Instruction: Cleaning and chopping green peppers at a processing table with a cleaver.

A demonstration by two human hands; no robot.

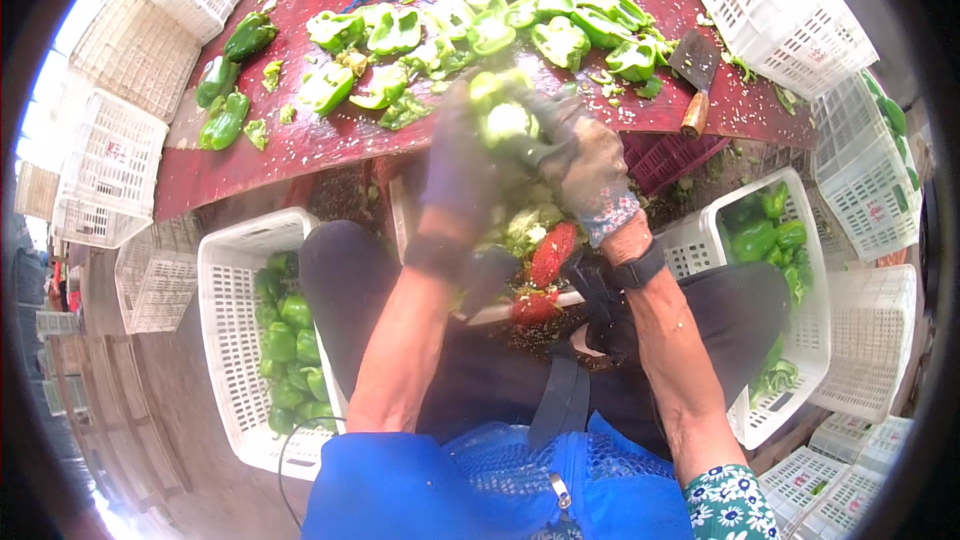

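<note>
A green bell pepper (508, 120), opened to its pale inside, is held up between my hands at the table's near edge. My left hand (458, 165), in a dark glove and smeared by motion, closes on its left side. My right hand (588, 155), in a soiled glove with a floral cuff, is closed on its right side. Just beyond lie several opened pepper halves (490, 30) on the red table (250, 165). Below my hands, pepper scraps (525, 230) sit in a container between my knees, beside a red mesh piece (552, 255).
A wide-bladed knife with a wooden handle (696, 112) lies at the table's right. Whole peppers (225, 120) rest at its left. White crates with peppers stand by my left (225, 340) and right (815, 340) knees. More white crates (110, 165) flank the table.
</note>
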